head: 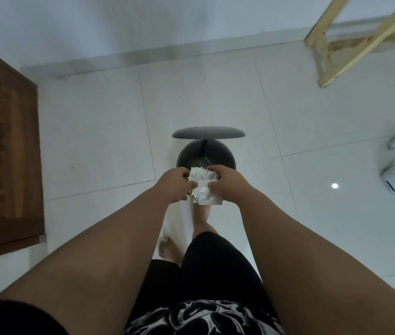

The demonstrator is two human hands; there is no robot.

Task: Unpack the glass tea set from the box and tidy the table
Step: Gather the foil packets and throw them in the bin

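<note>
Both hands, left hand [176, 187] and right hand [225, 186], squeeze crumpled paper [202, 187] above the open bin [206, 153] mid-frame. Loose bits could miss, landing on the floor [99, 141].

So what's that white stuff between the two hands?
In the head view, a bunch of crumpled white packing paper sits between the left hand and right hand, both gripping it, just above the open pedal bin.

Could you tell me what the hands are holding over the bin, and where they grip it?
Both hands hold a bundle of white wrapping: the left hand grips its left edge, the right hand its right edge, just in front of the open bin.
</note>
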